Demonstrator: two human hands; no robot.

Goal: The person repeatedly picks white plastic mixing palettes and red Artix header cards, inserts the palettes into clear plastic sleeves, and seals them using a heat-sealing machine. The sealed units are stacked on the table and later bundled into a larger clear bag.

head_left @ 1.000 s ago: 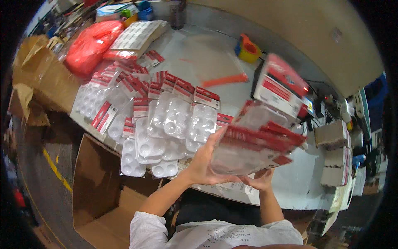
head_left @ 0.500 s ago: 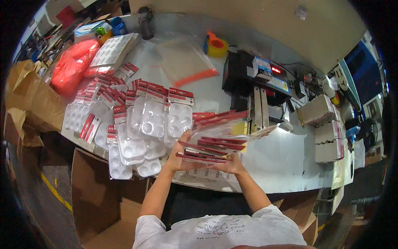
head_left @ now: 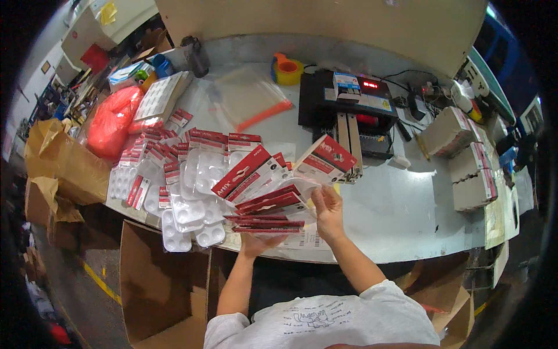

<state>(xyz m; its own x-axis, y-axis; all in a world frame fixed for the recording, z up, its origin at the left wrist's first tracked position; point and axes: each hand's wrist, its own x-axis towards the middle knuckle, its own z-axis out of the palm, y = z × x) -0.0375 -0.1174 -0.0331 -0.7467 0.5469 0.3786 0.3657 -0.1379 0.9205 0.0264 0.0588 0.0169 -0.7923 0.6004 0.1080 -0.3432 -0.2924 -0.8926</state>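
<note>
A fanned bundle of clear plastic packets with red and white header cards (head_left: pixel 270 200) is between my hands over the table's front edge. My left hand (head_left: pixel 260 243) supports it from below, its fingers mostly hidden under the packets. My right hand (head_left: pixel 328 210) is closed on the clear plastic at the bundle's right side, thumb on top. One packet with a red and white card (head_left: pixel 326 157) leans away above my right hand. Just left of the bundle, white plastic paint palettes (head_left: pixel 203 171) in clear bags with red header cards lie in an overlapping heap.
A black sealing machine (head_left: pixel 349 96) with a red display stands behind my right hand. Stacks of cards (head_left: pixel 472 189) line the right side. Clear bags (head_left: pixel 244 93), a tape dispenser (head_left: pixel 287 71) and an orange-red bag (head_left: pixel 113 123) lie farther back. A cardboard box (head_left: pixel 154 273) stands below, left.
The bundle has spread into a wider fan, its header cards tilting up. My right hand has moved from beneath it to its right side. The view has shifted slightly.
</note>
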